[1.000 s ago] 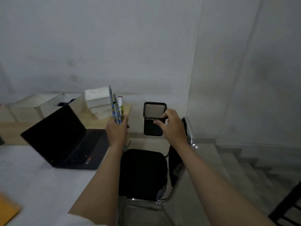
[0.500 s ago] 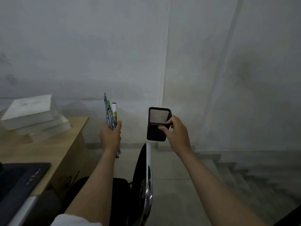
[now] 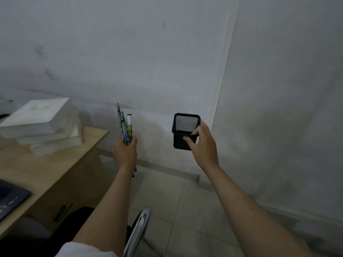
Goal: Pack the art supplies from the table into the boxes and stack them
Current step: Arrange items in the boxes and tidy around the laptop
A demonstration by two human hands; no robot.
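Grey plaster wall [image 3: 148, 52] fills most of the view, with a tiled floor [image 3: 185, 210] below it. Wooden bench [image 3: 46, 169] sits at the left edge, much further left in the view than a second ago, when it and an open laptop lay straight ahead; only a dark corner of the laptop [image 3: 11, 199] shows now. Stack of white boxes [image 3: 42, 127] rests on the bench's far corner, lids on (contents cannot be told). Chrome chair frame [image 3: 138, 230] is at the bottom centre.

Both arms are out over the floor, clear of the bench. Right hand [image 3: 204, 145] holds a black mesh pen holder [image 3: 185, 130] upright, thumb on its near wall and fingers [image 3: 187, 139] curled round the body; the holder looks empty through the mesh. Left hand [image 3: 125, 154] grips a bundle of patterned pencils and a marker [image 3: 124, 127], fingers wrapped tight round the shafts, tips pointing up.

Change: the head has swung right, away from the bench, while both grips match the earlier frames. Judgement: supplies are lifted off the bench but not yet in any box; the person appears to be turning toward a packing spot out of view. Packing step not yet done, stacking untouched.
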